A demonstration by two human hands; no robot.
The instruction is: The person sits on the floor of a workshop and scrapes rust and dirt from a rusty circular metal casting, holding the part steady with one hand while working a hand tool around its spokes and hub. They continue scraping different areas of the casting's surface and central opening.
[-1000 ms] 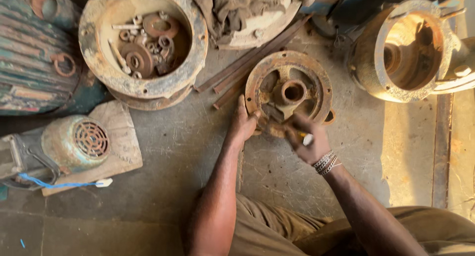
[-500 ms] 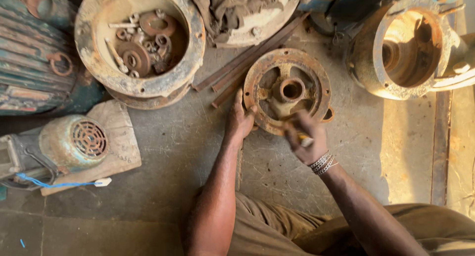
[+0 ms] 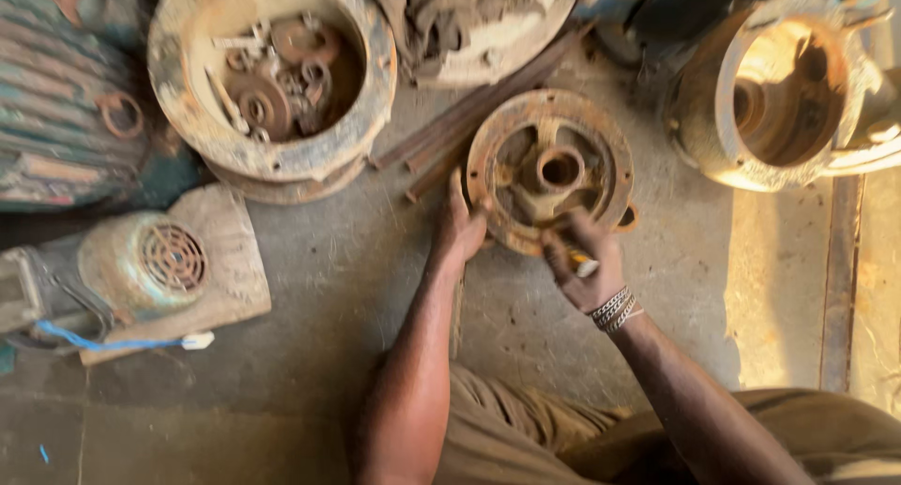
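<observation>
- Rusty round end cover (image 3: pixel 550 171): lies flat on the concrete floor (image 3: pixel 328 279), just in front of the person's knees, open face up, so its inside can be reached from above.
- Left hand (image 3: pixel 460 227): fingers spread flat against the cover's near-left rim, apparently steadying it; nothing is gripped.
- Right hand (image 3: pixel 582 260): closed around a small pale-tipped tool (image 3: pixel 580 261), its working end hidden, pressed to the near rim.
- Cover's look: orange-brown with rust, a ring with bolt holes, spokes joining a central hub with a round bore.
- Nearby: a rusty housing full of loose parts (image 3: pixel 272 72).
</observation>
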